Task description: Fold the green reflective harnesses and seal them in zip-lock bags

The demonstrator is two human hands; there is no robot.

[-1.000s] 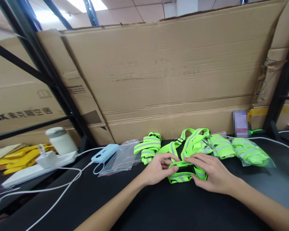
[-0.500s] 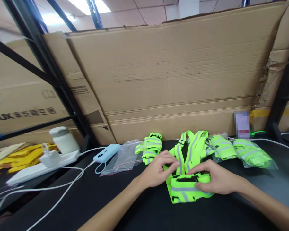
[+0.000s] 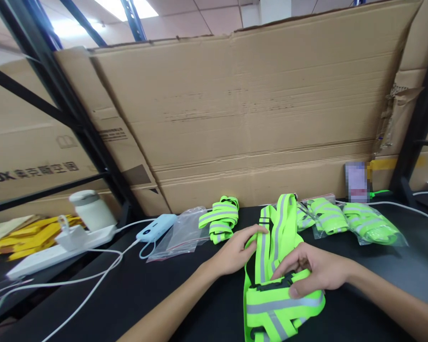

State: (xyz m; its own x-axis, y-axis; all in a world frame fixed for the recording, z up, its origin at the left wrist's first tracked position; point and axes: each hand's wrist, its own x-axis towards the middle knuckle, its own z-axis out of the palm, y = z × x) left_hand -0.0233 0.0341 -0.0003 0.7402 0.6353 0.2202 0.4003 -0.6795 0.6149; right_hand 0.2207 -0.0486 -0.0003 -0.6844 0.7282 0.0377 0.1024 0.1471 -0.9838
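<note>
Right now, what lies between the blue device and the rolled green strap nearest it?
In the head view, clear plastic packaging lies between the blue device and the rolled strap.

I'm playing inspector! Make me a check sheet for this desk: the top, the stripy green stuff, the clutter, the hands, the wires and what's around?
Surface: black tabletop.
Stripy things: green straps with grey bands and black buckle parts, partly folded; a rolled strap bundle behind; bagged straps to the right.
Clutter: clear bag, light-blue device, white bottle, yellow pieces.
Hands: right hand grips the folded part; left hand touches the straps' left side, firmness unclear.
Cables: white cables, one running to the light-blue device; power strip at left.
Surroundings: cardboard behind, black frame.
Spills: nothing seen.
</note>
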